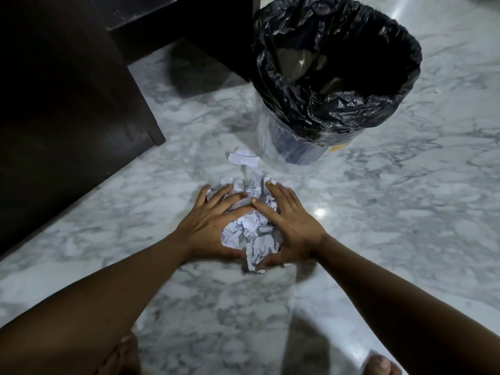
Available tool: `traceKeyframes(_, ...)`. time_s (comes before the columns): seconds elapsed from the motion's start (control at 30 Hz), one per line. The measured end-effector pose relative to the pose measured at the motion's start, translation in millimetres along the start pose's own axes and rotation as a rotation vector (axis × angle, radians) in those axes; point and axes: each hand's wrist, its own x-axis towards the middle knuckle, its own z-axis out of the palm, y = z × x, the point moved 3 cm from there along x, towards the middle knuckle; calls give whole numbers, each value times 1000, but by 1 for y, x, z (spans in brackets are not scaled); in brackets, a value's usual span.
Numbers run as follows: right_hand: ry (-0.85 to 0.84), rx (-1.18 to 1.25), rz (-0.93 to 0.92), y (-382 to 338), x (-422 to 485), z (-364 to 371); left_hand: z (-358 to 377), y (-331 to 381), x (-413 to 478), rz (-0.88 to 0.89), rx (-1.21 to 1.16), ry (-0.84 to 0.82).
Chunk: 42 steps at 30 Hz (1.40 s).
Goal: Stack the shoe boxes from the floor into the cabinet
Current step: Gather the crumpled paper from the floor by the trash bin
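1. Left hand [213, 226] is laid palm down on the left side of a pile of crumpled paper [253, 234]; fingers are spread and curved over it, thumb tucked at the near edge.
2. Right hand [290, 231] is laid on the right side of the same pile, fingers spread, thumb pressed in at the near side. Index fingertips of both hands almost meet on top of the pile.
3. The pile is cupped between the two hands and rests on the marble floor [392, 212]; whether any of it is lifted cannot be told.
4. One loose paper scrap [243, 158] lies apart, on the floor just beyond the pile, beside the bin base.
5. A bin [308, 147] lined with a black bag [338, 63] stands upright beyond the hands; the bag is folded over the rim, the inside is too dark to read. A clear plastic sheet is wrapped around the bin body.
6. Dark wooden furniture [67, 104] stands at upper left; whether it is the cabinet cannot be told.
7. Shoe boxes: none seen in the head view, so their position cannot be given.
8. Bare toes [381, 365] are seen at the bottom edge.
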Motion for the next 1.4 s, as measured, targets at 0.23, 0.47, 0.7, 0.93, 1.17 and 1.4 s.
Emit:
traceKeyframes(0.23,-2,-25,64,-5,-2,0,3,5,-2,18,-22,58)
traceKeyframes(0.47,-20,-70,127,-11,12,0,5,1,-5,14,3,76)
traceKeyframes(0.7,-20,-67,141,-6,7,4,7,5,2,63,-52,117)
traceKeyframes(0.93,-27,-90,67,-10,11,4,4,3,-1,28,-63,189)
traceKeyframes(1.17,-39,-74,103,-15,9,14,12,1,-3,1,-30,133)
traceKeyframes(1.4,20,-68,104,-12,10,18,5,4,-7,-6,-156,161)
